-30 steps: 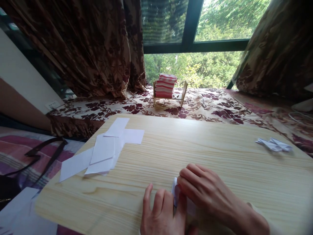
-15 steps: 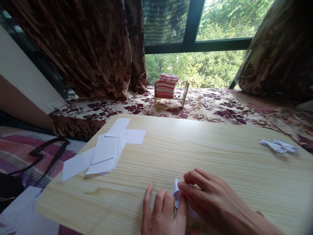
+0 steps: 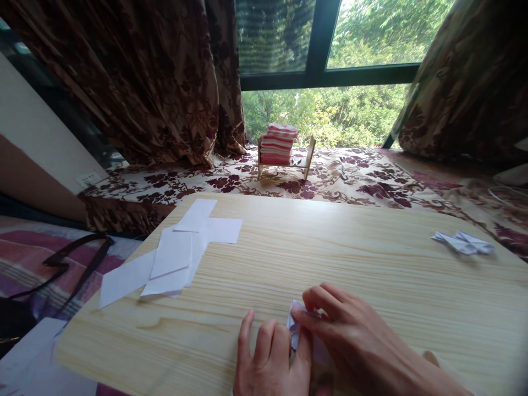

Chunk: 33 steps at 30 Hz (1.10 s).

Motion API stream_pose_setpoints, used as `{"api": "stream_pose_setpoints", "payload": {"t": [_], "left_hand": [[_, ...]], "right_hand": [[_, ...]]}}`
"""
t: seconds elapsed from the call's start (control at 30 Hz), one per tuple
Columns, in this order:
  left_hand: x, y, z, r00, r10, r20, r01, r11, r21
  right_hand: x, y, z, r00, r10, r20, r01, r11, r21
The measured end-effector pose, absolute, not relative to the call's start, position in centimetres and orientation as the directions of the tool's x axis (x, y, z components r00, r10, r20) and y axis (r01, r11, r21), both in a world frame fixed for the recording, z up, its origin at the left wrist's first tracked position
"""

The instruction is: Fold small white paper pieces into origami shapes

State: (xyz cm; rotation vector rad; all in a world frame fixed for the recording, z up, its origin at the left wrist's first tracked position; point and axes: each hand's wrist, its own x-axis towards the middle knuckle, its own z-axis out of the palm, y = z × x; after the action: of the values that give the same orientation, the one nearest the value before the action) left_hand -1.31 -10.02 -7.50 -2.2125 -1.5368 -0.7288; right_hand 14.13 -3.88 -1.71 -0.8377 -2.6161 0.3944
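On near part of wooden table (image 3: 350,247): small folded paper (image 3: 293,330), white, between two hands. Left hand (image 3: 273,360): paper pinched between thumb and forefinger, outermost finger outstretched. Right hand (image 3: 350,324): forefinger pressed on paper's top, thumb hidden, full grip impossible to tell. At left: overlapping white sheets (image 3: 171,253). At right: folded white pieces (image 3: 465,243). Beyond table: striped cloth stack (image 3: 279,146) on small rack (image 3: 309,158).

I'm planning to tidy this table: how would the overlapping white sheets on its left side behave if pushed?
The white sheets would probably slide and fan apart, since they overlap unevenly. They look thin and flat, so they're likely light and a bit floppy when lifted. One lies by the left edge of the wooden table and might slip off.
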Motion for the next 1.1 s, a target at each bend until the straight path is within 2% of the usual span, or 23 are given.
{"api": "stream_pose_setpoints", "payload": {"t": [0.2,0.43,0.5,0.6,0.7,0.8,0.97,1.1], "left_hand": [[-1.3,-10.0,-7.6,0.282,0.747,0.602,0.933,-0.359,0.009],[-1.3,-10.2,-7.1,0.282,0.759,0.587,0.933,-0.359,0.014],[-1.3,-10.2,-7.0,0.285,0.756,0.590,0.932,-0.362,0.014],[-1.4,-10.2,-6.9,0.298,0.748,0.594,0.926,-0.377,0.010],[-1.5,-10.1,-7.2,0.306,0.739,0.601,0.924,-0.382,-0.001],[-1.7,-10.0,-7.6,0.310,0.734,0.605,0.922,-0.386,-0.005],[-1.8,-9.9,-7.4,0.335,0.728,0.597,0.914,-0.404,-0.020],[-1.7,-9.9,-7.0,0.342,0.732,0.590,0.913,-0.407,-0.024]], "right_hand": [[14.2,-3.8,-2.2,-0.762,0.588,0.272,0.507,0.803,-0.313],[13.4,-4.2,-1.9,-0.775,0.600,0.198,0.540,0.792,-0.286],[13.2,-4.3,-1.4,-0.772,0.612,0.172,0.547,0.778,-0.310],[13.8,-4.2,-1.0,-0.774,0.612,0.160,0.512,0.754,-0.411],[15.1,-3.8,-1.2,-0.722,0.637,0.270,0.479,0.742,-0.470],[16.1,-3.6,-1.6,-0.669,0.669,0.323,0.520,0.732,-0.440],[16.2,-4.0,-1.8,-0.685,0.706,0.180,0.589,0.682,-0.433],[16.0,-4.1,-2.4,-0.712,0.669,0.215,0.610,0.740,-0.283]]}}
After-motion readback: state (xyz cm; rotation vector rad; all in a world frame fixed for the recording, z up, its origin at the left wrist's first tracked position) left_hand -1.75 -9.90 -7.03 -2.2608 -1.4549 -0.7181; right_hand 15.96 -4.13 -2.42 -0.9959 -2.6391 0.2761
